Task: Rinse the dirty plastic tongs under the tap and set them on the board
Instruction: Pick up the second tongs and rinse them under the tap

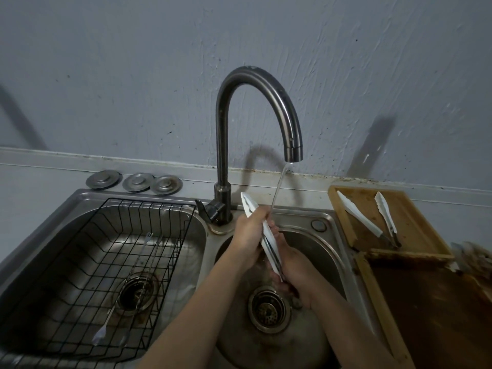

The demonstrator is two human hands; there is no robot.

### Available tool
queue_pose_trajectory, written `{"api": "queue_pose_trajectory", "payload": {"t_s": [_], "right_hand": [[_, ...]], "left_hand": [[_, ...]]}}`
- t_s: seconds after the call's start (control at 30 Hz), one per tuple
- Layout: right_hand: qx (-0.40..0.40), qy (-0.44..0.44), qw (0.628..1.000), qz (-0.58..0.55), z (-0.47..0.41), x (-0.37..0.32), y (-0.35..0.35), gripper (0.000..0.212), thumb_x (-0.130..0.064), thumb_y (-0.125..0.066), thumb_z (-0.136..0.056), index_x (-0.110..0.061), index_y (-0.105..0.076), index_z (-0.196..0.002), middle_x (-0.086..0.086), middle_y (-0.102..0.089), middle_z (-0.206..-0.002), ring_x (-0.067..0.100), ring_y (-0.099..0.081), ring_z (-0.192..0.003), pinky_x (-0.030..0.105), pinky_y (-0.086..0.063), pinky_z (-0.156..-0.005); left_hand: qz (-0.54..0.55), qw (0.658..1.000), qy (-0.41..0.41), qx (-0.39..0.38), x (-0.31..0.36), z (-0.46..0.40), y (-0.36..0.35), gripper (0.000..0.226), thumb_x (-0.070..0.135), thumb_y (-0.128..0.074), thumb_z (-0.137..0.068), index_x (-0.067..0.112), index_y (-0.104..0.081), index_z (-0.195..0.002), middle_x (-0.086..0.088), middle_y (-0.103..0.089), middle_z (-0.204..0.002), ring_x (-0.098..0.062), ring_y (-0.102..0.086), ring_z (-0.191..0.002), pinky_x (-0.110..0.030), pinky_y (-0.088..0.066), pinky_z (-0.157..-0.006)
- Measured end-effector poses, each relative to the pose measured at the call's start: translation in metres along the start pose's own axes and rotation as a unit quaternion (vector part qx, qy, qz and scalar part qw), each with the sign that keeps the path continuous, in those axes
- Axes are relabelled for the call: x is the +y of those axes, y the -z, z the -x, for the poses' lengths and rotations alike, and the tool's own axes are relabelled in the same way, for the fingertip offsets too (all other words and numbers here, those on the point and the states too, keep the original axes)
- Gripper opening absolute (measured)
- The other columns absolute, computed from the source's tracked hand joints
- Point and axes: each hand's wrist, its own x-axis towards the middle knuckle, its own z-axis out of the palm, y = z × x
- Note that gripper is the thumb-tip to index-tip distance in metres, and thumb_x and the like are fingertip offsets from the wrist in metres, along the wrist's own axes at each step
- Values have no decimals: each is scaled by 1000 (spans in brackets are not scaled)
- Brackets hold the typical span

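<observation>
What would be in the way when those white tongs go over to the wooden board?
Nothing visible blocks the path. Both hands, left hand and right hand, hold the white plastic tongs. The wooden board already carries another pair of white tongs, leaving bare wood beside it.

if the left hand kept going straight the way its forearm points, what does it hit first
Probably the tap base just beyond the left hand, which grips the tongs; depth is unclear, so it might pass beside it.

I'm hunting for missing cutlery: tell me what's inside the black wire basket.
The black wire basket in the left sink basin holds long thin metal utensils, one with a small fork end. Their exact number is unclear. Through the wires the basin's drain shows.
</observation>
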Motion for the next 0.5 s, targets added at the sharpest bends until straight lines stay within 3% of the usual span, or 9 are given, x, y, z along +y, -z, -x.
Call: {"api": "queue_pose_trajectory", "payload": {"t_s": [0.07,0.17,0.27,0.4,0.5], "right_hand": [[-15,-24,998,-57,4,5,1,68,-68,-24,-87,-15,-50,-53,0,-43,-41,11,-31,-32,19,-25,-35],[-30,-40,995,-83,9,10,1,61,-56,-24,-94,-12,-52,-63,0,-44,-44,10,-30,-32,19,-23,-34],[-28,-47,994,-89,8,10,2,60,-54,-25,-95,-11,-52,-65,2,-43,-46,11,-30,-32,20,-24,-34],[-37,-50,988,-140,6,8,5,65,-56,-26,-94,-10,-51,-56,4,-41,-43,12,-29,-31,19,-24,-33],[-31,-47,988,-147,6,10,10,64,-64,-36,-87,-12,-51,-53,3,-42,-43,11,-29,-31,17,-24,-33]], "left_hand": [[-35,999,-10,11,6,-2,-2,22,13,-56,-88,11,-54,-66,0,-51,-47,-13,-48,-44,-25,-46,-49],[42,997,-23,62,19,-12,-1,9,13,-53,-92,12,-56,-84,2,-51,-54,-9,-47,-45,-23,-42,-45],[78,994,-12,75,21,-19,-3,20,23,-54,-93,14,-57,-74,7,-47,-47,-6,-43,-39,-21,-38,-43],[63,997,49,20,10,-18,-12,32,29,-62,-86,15,-53,-58,5,-47,-41,-9,-45,-36,-22,-44,-45],[36,993,103,-39,-3,-14,-11,32,30,-66,-83,15,-60,-56,2,-54,-47,-15,-57,-45,-35,-57,-69]]}}
